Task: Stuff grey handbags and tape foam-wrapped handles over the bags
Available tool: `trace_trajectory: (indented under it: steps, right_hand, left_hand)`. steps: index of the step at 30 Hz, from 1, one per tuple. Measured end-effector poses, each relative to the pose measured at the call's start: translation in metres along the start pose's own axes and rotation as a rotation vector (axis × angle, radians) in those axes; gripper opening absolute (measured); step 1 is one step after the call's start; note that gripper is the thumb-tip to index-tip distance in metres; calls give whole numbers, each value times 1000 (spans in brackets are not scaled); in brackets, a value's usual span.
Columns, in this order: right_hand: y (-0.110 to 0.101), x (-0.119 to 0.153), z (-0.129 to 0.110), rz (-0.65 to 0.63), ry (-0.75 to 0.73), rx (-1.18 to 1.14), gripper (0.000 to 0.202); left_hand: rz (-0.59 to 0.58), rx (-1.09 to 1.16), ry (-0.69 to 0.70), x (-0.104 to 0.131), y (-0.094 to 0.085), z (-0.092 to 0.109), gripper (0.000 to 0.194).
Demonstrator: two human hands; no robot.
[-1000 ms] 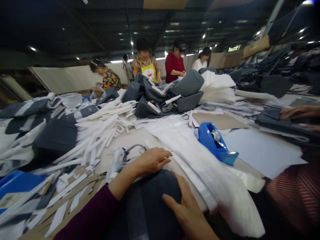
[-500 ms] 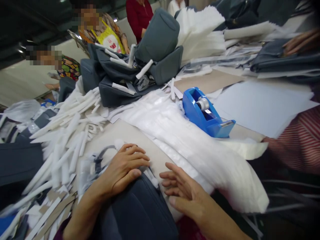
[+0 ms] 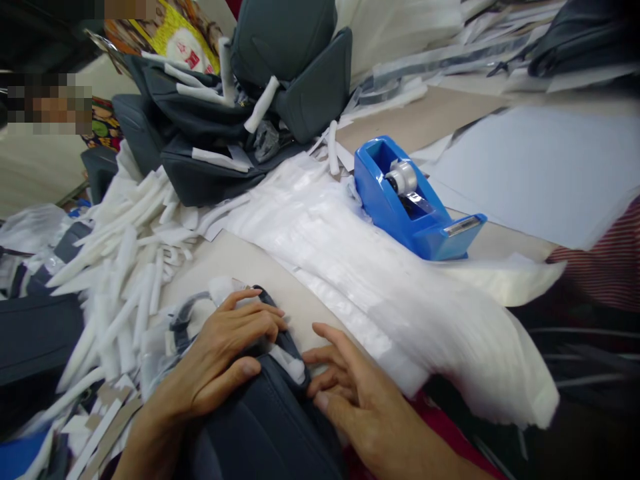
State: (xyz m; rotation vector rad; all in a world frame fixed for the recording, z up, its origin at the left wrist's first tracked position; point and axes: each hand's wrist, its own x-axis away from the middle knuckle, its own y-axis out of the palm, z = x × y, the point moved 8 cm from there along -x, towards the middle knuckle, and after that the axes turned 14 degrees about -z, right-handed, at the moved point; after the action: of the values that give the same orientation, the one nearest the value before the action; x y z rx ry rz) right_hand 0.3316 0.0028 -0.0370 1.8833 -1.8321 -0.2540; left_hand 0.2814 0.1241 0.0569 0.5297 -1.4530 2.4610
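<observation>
A dark blue-grey bag (image 3: 265, 420) with stitched seams lies in front of me at the lower middle. Across its top end rests my left hand (image 3: 230, 353), fingers stretched over the edge and thumb apart. My right hand (image 3: 350, 400) is at the bag's right side, index finger extended and the others loosely bent, fingertips at the dark rim. Between the hands, a white padding roll (image 3: 289, 365) shows inside that rim. Clear plastic wrap with a grey strap (image 3: 183, 320) lies just left of my left hand.
A blue tape dispenser (image 3: 415, 207) stands beyond a long stack of white padding sheets (image 3: 350, 260). More dark bags (image 3: 200, 127) are piled at the back. White foam strips (image 3: 125, 267) heap at the left. Two people are behind the table; a striped sleeve (image 3: 600, 273) is at the right.
My right hand has moved in to the bag's rim. The rim with the white roll now shows more between my hands. The camera has dipped and shifted.
</observation>
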Motion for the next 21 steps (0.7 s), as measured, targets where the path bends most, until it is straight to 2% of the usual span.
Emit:
trace_trajectory:
  steps: [4,7,9,13,17,21]
  right_hand:
    - [-3,2,-18,53,-57,155,40]
    - [4,6,-19,6,-113,40,27]
    - [15,7,-15,-99,-123,-88,31]
    - [30,2,-10,-269,-115,-260,53]
    - [36,-5,-13,-361,-171,-72,58]
    - [40,-6,-7,-307,-234,159,52]
  left_hand:
    - [-2,8,4,1,0,0,49]
    - [14,13,7,2,-1,0,50]
    - [35,7,2,5,-2,1,49]
    - [34,-4,6,7,-2,0,54]
    - [-3,-5,21,2,2,0,66]
    - [-19,-3,11,-5,5,2,62]
